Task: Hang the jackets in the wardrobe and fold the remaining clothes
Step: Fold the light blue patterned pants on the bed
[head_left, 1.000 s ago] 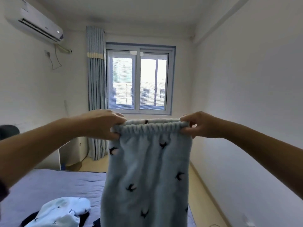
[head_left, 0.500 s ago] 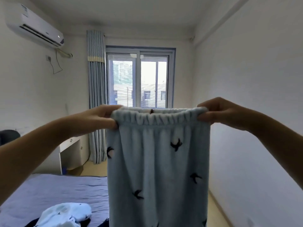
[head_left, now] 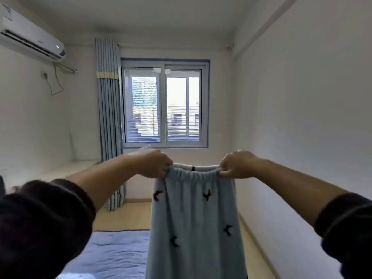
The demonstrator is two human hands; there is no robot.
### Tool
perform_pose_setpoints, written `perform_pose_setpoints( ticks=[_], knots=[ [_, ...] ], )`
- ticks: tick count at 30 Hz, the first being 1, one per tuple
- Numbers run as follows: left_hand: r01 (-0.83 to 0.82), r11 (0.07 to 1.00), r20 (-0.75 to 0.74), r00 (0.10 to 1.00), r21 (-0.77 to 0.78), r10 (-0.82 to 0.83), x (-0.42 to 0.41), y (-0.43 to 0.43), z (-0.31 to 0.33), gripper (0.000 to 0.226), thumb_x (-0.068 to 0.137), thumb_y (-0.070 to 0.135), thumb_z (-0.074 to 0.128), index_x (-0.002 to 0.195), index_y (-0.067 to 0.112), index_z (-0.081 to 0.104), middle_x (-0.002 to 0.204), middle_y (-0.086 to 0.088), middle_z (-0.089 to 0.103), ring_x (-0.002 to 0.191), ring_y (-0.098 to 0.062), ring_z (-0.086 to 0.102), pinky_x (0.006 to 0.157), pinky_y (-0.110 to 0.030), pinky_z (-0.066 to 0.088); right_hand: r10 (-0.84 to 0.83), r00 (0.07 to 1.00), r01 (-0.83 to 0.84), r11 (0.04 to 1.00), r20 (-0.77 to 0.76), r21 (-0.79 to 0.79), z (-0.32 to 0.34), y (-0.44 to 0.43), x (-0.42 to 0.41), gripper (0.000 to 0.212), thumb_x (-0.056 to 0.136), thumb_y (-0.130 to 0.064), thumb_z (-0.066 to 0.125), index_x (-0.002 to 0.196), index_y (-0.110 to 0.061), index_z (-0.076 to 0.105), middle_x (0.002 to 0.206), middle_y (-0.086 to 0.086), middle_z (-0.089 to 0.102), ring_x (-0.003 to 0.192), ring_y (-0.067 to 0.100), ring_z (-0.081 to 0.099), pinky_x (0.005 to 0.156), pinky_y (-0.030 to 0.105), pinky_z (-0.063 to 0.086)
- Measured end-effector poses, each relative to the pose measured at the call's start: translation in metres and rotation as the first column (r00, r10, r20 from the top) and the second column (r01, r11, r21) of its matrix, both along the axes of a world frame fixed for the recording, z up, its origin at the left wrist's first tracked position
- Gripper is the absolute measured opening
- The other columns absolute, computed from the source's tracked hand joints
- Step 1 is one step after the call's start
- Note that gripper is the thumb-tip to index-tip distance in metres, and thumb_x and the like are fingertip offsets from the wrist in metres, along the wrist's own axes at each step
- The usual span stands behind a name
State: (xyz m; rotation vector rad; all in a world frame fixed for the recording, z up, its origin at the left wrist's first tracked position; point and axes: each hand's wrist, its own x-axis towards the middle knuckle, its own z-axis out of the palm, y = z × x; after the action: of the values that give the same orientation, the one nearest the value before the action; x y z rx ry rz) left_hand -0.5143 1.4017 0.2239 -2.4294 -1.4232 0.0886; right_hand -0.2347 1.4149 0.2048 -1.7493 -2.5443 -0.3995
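Observation:
A pair of light blue fleece trousers with small black bird prints hangs in the air in front of me, its elastic waistband at the top. My left hand grips the waistband's left end. At the right end my right hand grips it too. Both arms are stretched forward, and the legs drop out of view at the bottom. A bit of another light blue garment shows at the lower edge on the bed.
A bed with a purple-blue sheet lies below left. Wooden floor runs to a window with a blue curtain. A white wall stands close on the right. An air conditioner hangs upper left.
My hands have moved closer together on the waistband, gathering it narrower, and sit lower in view. The view has tilted up, so most of the clothes on the bed have left the frame.

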Motion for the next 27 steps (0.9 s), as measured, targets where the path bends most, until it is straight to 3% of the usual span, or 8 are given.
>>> perform_pose_setpoints(
  ticks=[1, 3, 7, 12, 19, 22, 24, 27],
  knots=[
    [-0.041, 0.988, -0.040, 0.998, 0.150, 0.047, 0.010, 0.017, 0.010, 0.019, 0.094, 0.028, 0.045, 0.107, 0.021, 0.058, 0.103, 0.002, 0.063, 0.099, -0.022, 0.059, 0.105, -0.051, 0.031, -0.073, 0.992, 0.052, 0.982, 0.107, 0.181, 0.008, 0.016, 0.002, 0.034, 0.095, -0.044, 0.043, 0.097, -0.020, 0.067, 0.097, -0.002, 0.067, 0.088, 0.018, 0.063, 0.103, 0.045, 0.038],
    [-0.139, 0.915, 0.042, 0.990, 0.378, 0.133, 0.019, 0.042, 0.042, 0.022, 0.096, 0.029, 0.045, 0.114, 0.024, 0.056, 0.111, 0.001, 0.064, 0.106, -0.023, 0.060, 0.110, -0.060, 0.016, -0.196, 0.968, 0.123, 0.914, 0.155, 0.386, 0.041, 0.035, 0.007, 0.036, 0.097, -0.043, 0.037, 0.122, -0.027, 0.057, 0.132, -0.001, 0.056, 0.112, 0.022, 0.058, 0.112, 0.061, 0.010],
    [-0.244, 0.741, 0.136, 0.969, 0.626, 0.204, 0.034, 0.051, 0.087, 0.025, 0.099, 0.027, 0.046, 0.122, 0.024, 0.054, 0.104, -0.003, 0.065, 0.092, -0.026, 0.066, 0.108, -0.067, 0.013, -0.337, 0.925, 0.204, 0.830, 0.174, 0.518, 0.101, 0.037, 0.014, 0.039, 0.097, -0.035, 0.038, 0.135, -0.030, 0.044, 0.150, -0.002, 0.033, 0.124, 0.032, 0.047, 0.109, 0.066, 0.011],
    [-0.249, 0.682, 0.162, 0.968, 0.687, 0.191, 0.046, 0.036, 0.081, 0.036, 0.097, 0.016, 0.046, 0.131, 0.026, 0.050, 0.110, -0.007, 0.063, 0.094, -0.030, 0.066, 0.108, -0.064, 0.020, -0.368, 0.911, 0.211, 0.802, 0.185, 0.558, 0.100, 0.016, 0.018, 0.040, 0.095, -0.032, 0.041, 0.135, -0.028, 0.044, 0.145, 0.001, 0.036, 0.128, 0.033, 0.041, 0.108, 0.062, 0.017],
    [-0.263, 0.738, 0.166, 0.965, 0.621, 0.204, 0.056, 0.008, 0.047, 0.029, 0.089, 0.020, 0.050, 0.118, 0.021, 0.056, 0.099, -0.004, 0.061, 0.087, -0.027, 0.065, 0.108, -0.067, 0.014, -0.231, 0.944, 0.037, 0.785, 0.237, 0.618, 0.066, -0.020, 0.037, 0.038, 0.093, -0.040, 0.043, 0.127, -0.025, 0.048, 0.136, 0.003, 0.047, 0.122, 0.032, 0.045, 0.105, 0.055, 0.025],
    [-0.215, 0.698, 0.204, 0.974, 0.683, 0.101, 0.057, -0.006, 0.052, 0.028, 0.088, 0.032, 0.052, 0.111, 0.016, 0.057, 0.096, -0.007, 0.062, 0.081, -0.028, 0.065, 0.109, -0.063, 0.018, -0.135, 0.969, -0.061, 0.676, 0.205, 0.734, 0.073, -0.031, 0.043, 0.025, 0.088, -0.023, 0.052, 0.110, -0.015, 0.059, 0.116, 0.009, 0.060, 0.106, 0.035, 0.054, 0.096, 0.052, 0.035],
    [-0.159, 0.615, 0.195, 0.981, 0.773, 0.008, 0.055, -0.015, 0.063, 0.028, 0.086, 0.031, 0.052, 0.106, 0.012, 0.058, 0.090, -0.009, 0.064, 0.074, -0.028, 0.064, 0.108, -0.059, 0.023, -0.095, 0.968, -0.146, 0.537, 0.231, 0.831, 0.085, -0.041, 0.046, 0.012, 0.081, -0.011, 0.055, 0.090, -0.008, 0.063, 0.090, 0.013, 0.066, 0.084, 0.035, 0.060, 0.080, 0.046, 0.044],
    [-0.090, 0.466, 0.154, 0.983, 0.880, -0.102, 0.049, -0.026, 0.085, 0.024, 0.084, 0.026, 0.047, 0.096, 0.009, 0.060, 0.076, -0.009, 0.064, 0.063, -0.027, 0.061, 0.099, -0.051, 0.033, -0.045, 0.972, -0.197, 0.381, 0.231, 0.903, 0.104, -0.053, 0.047, 0.025, 0.085, -0.009, 0.039, 0.073, -0.007, 0.061, 0.067, 0.012, 0.061, 0.063, 0.031, 0.057, 0.067, 0.037, 0.043]
  ],
)
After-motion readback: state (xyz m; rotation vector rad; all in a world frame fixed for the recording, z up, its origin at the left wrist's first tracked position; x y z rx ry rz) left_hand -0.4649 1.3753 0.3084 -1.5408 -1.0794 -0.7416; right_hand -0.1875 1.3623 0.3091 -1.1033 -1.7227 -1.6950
